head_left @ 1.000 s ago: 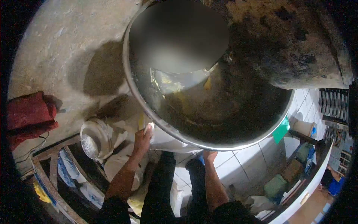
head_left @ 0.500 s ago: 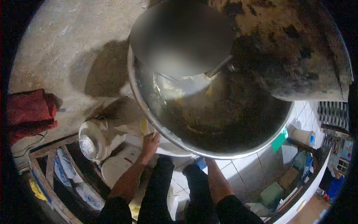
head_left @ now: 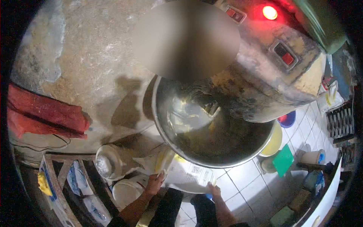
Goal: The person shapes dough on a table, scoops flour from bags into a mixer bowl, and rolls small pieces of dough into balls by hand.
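Note:
A white printed sack stretches between my hands, just below the front of a large metal bowl. At the sack's left corner, my left hand is closed on the bunched material. My right hand pinches its right corner. The bowl's rim hides the far part of the sack. Inside the bowl are a shiny surface and a metal piece; what else it contains is too dark to tell. A blurred patch covers the bowl's far edge.
Over the bowl's right side juts a stained machine housing with a red lamp and switches. White buckets and a wooden rack stand at left. A green sheet and a yellow tub are at right.
The view has shifted, bringing the machine's lamp and switches into sight. Both hands sit lower in the picture, and much more of the sack shows between them, out from behind the bowl.

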